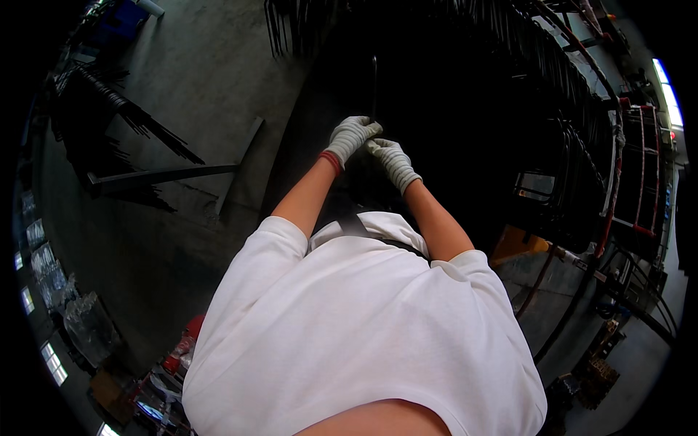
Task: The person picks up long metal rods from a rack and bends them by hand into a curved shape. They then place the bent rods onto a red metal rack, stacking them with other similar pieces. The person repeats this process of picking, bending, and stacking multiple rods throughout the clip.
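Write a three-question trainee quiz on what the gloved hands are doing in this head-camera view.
1. True or false: the left hand and the right hand are both gloved and meet at the lower end of the thin dark rod.
2. Multiple choice: on the grey concrete floor to the person's left lies A) a flat metal bar, B) a coiled hose, C) a wooden pallet.
3. Fill in: the cuff of the left glove is ____.

Key: 1 true; 2 A; 3 red. Whether each hand fully closes around the rod is too dark to tell.
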`<act>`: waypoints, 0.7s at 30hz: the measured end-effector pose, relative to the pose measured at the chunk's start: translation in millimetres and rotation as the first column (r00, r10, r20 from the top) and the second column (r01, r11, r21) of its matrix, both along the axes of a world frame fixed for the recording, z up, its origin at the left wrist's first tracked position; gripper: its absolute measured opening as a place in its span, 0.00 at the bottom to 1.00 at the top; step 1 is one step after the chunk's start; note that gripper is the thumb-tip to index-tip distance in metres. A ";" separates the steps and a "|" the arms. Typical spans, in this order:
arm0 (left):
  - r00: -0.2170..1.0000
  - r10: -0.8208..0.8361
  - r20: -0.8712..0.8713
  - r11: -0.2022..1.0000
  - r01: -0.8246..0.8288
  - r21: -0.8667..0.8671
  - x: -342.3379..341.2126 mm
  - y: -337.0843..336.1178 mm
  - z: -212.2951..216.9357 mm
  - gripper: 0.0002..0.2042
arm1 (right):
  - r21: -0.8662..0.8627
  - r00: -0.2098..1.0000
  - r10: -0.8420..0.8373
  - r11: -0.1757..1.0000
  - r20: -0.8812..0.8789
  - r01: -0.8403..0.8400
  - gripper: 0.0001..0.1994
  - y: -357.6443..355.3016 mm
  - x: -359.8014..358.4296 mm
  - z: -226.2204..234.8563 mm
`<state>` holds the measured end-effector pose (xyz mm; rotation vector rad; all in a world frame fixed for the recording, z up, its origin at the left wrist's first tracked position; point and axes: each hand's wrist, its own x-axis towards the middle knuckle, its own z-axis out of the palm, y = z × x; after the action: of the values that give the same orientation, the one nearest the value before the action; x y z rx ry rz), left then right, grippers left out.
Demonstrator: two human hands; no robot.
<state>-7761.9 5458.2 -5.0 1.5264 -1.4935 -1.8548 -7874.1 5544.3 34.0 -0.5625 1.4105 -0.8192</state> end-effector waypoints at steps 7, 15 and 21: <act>1.000 -0.007 0.022 1.000 0.006 0.014 2.0 2.9 16.1 0.12 | -0.031 1.000 0.002 1.000 -0.008 -0.003 0.14 1.9 0.1 -10.7; 0.996 -0.084 -0.005 0.994 0.084 0.064 9.3 3.1 43.3 0.21 | 0.053 0.997 0.039 0.998 -0.066 -0.035 0.14 1.6 6.2 15.3; 0.998 -0.063 0.014 0.997 0.062 0.037 1.3 3.2 37.3 0.12 | 0.012 0.999 0.022 1.000 -0.032 -0.021 0.14 2.2 0.7 -8.3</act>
<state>-7760.6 5461.4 32.3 1.5296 -1.5385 -1.9201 -7873.4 5546.5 25.7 -0.5834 1.4356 -0.7872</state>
